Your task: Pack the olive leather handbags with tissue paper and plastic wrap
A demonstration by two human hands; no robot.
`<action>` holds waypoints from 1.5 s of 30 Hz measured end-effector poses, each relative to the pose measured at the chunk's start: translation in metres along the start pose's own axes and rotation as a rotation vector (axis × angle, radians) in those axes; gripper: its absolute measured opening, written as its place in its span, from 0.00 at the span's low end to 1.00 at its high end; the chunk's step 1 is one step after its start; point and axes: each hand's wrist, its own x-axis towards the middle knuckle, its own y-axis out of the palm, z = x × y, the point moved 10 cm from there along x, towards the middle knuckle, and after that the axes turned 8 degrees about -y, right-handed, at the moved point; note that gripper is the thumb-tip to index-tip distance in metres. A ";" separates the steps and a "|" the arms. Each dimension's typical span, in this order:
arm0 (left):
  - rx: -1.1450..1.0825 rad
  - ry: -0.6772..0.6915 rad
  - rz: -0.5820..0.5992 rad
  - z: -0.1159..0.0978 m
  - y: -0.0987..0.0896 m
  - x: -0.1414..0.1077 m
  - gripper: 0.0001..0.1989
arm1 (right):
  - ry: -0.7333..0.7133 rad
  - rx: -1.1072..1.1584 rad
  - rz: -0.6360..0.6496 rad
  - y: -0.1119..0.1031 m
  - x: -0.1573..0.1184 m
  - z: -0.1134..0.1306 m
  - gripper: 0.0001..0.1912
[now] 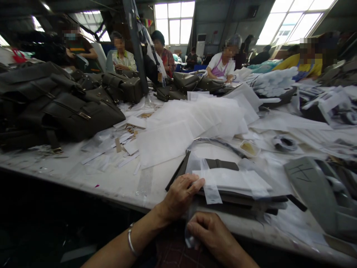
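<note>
A dark handbag (223, 163) lies on its side at the table's front edge, its handle (220, 142) arching away from me. White foam sheet (231, 178) covers part of it, crossed by a translucent strip (213, 193). My left hand (181, 193) is closed over the bag's left end, its fingers pressed on the wrapping. Below the table edge, my right hand (209, 232) is closed in a pinch on a clear plastic strip (190, 238), which runs up towards the left hand. The strip's upper end is partly hidden.
White foam sheets (195, 115) fan out beyond the bag. Dark bags (69, 108) pile up at left. At right lie a grey box-shaped piece (309, 190), a tape-like roll (284, 143) and a small yellowish dish (249, 148). Several people work across the table.
</note>
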 end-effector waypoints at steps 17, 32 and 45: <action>0.003 0.011 0.034 -0.001 0.001 -0.001 0.17 | -0.872 -1.218 -0.152 -0.076 -0.022 0.114 0.30; -0.081 -0.024 -0.025 0.008 -0.002 -0.010 0.24 | -1.123 -0.983 -0.323 -0.040 -0.023 0.135 0.18; -0.039 0.156 0.080 -0.008 -0.001 -0.008 0.20 | -1.113 -1.038 -0.388 -0.035 -0.027 0.128 0.11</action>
